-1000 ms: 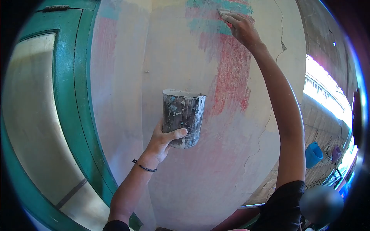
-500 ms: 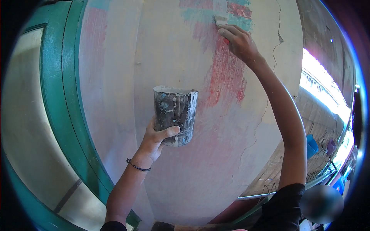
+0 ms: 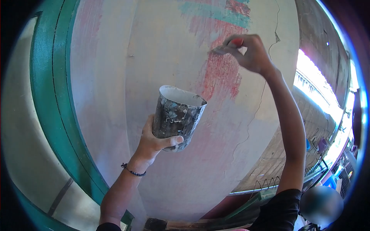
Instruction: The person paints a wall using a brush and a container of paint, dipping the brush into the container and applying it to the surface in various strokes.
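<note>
Your left hand (image 3: 153, 141) grips splattered grey cylindrical tub (image 3: 178, 117); right hand (image 3: 251, 54) pinches small flat scraper (image 3: 216, 50) near pale plastered wall (image 3: 154, 50). Red patch (image 3: 221, 72), teal band (image 3: 216, 13) uncoated.

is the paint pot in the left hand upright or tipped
Tipped. The paint pot leans in the left hand, its open mouth slanted so the white inside shows.

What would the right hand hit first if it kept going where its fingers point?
Probably the wall, met first by the blade the right hand pinches; depth is unclear.
</note>
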`<state>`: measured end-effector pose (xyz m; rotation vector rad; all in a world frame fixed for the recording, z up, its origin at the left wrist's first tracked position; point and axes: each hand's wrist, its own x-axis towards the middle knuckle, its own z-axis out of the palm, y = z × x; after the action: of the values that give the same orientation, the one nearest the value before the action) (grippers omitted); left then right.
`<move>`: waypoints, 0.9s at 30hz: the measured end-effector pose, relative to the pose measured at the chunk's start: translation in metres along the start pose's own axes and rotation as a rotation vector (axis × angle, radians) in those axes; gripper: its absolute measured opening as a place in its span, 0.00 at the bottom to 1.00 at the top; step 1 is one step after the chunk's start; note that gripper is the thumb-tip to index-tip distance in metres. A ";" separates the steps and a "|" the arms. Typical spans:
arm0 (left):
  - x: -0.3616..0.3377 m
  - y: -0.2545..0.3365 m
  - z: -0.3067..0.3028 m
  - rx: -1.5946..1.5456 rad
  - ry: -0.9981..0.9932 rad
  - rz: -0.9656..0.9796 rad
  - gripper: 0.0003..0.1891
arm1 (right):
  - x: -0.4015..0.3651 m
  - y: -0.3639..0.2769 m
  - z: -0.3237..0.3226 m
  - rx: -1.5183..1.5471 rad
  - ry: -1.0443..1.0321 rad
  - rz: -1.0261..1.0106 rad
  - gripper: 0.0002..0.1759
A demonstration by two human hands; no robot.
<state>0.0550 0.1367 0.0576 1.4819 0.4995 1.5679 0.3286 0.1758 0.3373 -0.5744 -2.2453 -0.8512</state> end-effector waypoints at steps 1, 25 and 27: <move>-0.002 0.001 0.002 -0.039 -0.017 -0.016 0.46 | 0.007 0.009 -0.004 0.071 -0.005 0.092 0.08; -0.009 -0.008 -0.004 -0.226 0.038 -0.036 0.44 | 0.127 0.094 -0.037 -0.270 0.340 -0.227 0.07; -0.007 -0.010 -0.007 -0.223 0.033 -0.033 0.43 | 0.110 0.102 -0.025 -0.418 0.286 -0.308 0.10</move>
<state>0.0510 0.1377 0.0444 1.2745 0.3539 1.5699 0.3242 0.2462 0.4715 -0.2656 -1.9261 -1.4800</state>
